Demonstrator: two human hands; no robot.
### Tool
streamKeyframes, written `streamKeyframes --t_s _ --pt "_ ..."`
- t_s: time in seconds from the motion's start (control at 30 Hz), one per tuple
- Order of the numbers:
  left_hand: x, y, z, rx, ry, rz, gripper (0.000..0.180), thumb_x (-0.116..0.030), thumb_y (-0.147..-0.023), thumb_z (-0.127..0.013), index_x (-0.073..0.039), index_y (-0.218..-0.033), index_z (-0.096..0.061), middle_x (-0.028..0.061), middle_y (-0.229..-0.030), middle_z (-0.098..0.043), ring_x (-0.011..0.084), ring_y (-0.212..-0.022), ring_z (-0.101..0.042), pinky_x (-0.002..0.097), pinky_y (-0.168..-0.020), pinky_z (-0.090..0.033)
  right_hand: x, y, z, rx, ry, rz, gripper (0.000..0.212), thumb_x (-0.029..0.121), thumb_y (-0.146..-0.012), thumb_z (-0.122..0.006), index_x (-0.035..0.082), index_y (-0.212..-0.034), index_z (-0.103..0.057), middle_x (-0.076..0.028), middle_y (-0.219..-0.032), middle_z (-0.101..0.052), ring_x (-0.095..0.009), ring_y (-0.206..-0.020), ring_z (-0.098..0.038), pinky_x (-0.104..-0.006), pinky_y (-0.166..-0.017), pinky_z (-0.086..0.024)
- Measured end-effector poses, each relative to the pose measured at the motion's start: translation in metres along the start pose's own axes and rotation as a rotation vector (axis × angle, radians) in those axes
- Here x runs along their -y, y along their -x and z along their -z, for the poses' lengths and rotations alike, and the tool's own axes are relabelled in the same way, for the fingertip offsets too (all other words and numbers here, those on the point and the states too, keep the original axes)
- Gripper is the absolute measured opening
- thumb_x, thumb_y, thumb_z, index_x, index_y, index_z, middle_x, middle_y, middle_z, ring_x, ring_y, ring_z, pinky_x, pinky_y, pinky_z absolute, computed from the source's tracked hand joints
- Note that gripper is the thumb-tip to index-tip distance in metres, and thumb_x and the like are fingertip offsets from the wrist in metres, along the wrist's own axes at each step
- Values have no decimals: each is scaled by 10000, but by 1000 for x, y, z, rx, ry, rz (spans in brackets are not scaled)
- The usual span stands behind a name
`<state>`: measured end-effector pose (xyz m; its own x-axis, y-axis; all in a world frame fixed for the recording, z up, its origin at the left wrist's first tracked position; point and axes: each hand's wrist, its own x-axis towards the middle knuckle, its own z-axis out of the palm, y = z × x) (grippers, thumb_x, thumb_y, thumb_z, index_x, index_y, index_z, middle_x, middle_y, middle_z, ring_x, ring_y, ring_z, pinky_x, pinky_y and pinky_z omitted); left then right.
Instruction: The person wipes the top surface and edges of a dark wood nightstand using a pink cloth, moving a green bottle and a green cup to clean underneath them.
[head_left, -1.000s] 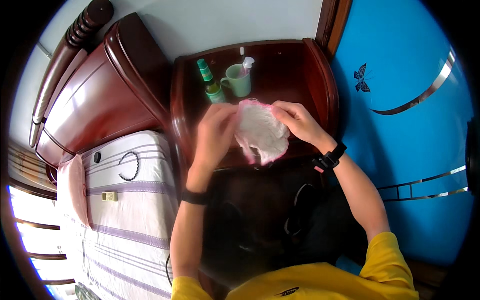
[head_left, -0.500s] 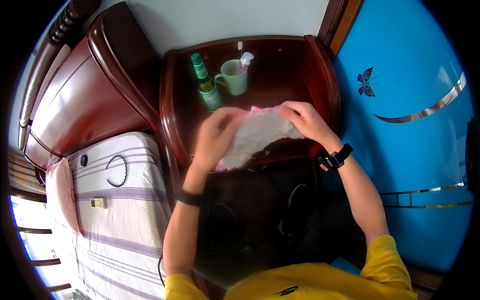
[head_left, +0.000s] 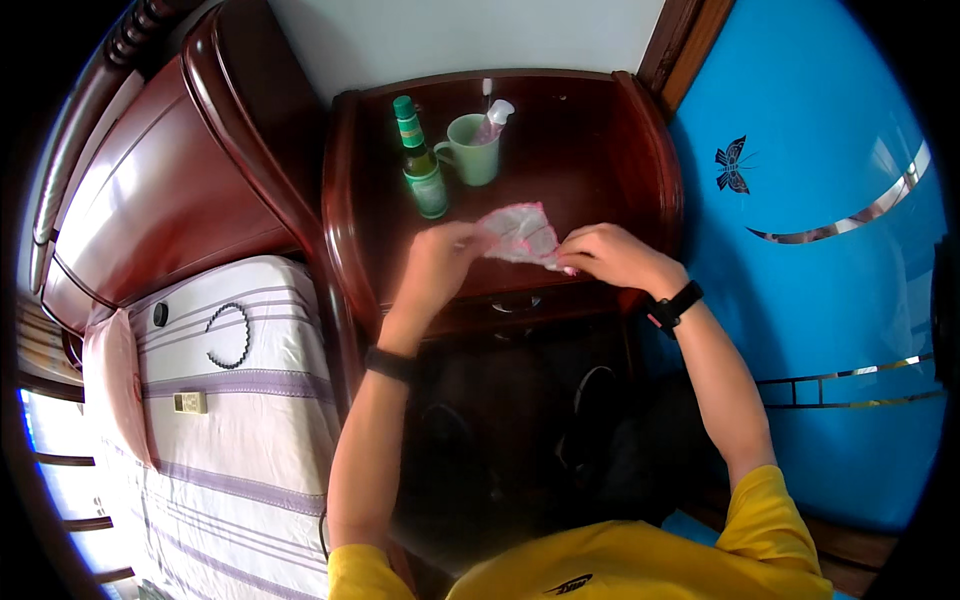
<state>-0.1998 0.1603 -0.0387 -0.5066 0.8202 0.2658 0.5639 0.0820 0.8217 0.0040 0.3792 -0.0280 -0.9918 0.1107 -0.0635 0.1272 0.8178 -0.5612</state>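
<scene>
Glossy dark-red table fills the middle of my remote view. Over its front part, the left grip and right grip each pinch one end of a white, pink-edged cloth; whether it touches the wood, I cannot tell. Beyond stand a green-capped bottle and, just right of it, a pale green mug. Farthest, I see a pale wall.
</scene>
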Motion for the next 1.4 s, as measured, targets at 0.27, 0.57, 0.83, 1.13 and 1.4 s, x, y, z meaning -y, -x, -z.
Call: streamKeyframes --t_s 0.27,0.57,0.83,1.13,1.4 --pt "23 32 -2 430 -232 -165 133 -55 -876 -718 -95 -984 -784 112 -1000 -760 344 -954 -707 415 -850 -563 22 -18 -16 142 191 -110 335 284 -1008 -658 72 -1259 -722 -117 -1315 -663 -321 -1301 -556 -436 -1082 -465" --pt "9 21 13 234 -460 122 188 -221 -931 -699 -106 -1055 -782 149 -937 -765 348 -891 -734 442 -798 -574 24 -46 -88 -41 275 221 652 402 -1063 -537 130 -1627 -354 -226 -1711 -201 -408 -1585 -182 -515 -1289 -147" --pt "29 11 37 -9 -362 182 245 -254 -934 -670 -94 -1080 -785 126 -923 -775 303 -865 -744 384 -778 -568 27 -81 -117 -259 433 324 669 449 -1027 -570 144 -1600 -409 -234 -1668 -301 -429 -1547 -264 -570 -1244 -219" --pt "39 30 33 325 -224 -90 260 -97 -939 -698 -66 -1194 -741 169 -1035 -758 306 -923 -744 396 -837 -576 9 -63 -63 24 463 -78 704 546 -1064 -446 259 -1674 -242 -228 -1716 -175 -484 -1574 -138 -660 -1250 -85" --pt "27 32 45 265 -312 19 243 -93 -951 -681 -54 -1183 -740 168 -1077 -758 318 -942 -744 413 -856 -575 -11 -22 -28 47 572 -321 712 538 -1065 -447 207 -1667 -259 -225 -1721 -157 -432 -1591 -120 -626 -1263 -97"
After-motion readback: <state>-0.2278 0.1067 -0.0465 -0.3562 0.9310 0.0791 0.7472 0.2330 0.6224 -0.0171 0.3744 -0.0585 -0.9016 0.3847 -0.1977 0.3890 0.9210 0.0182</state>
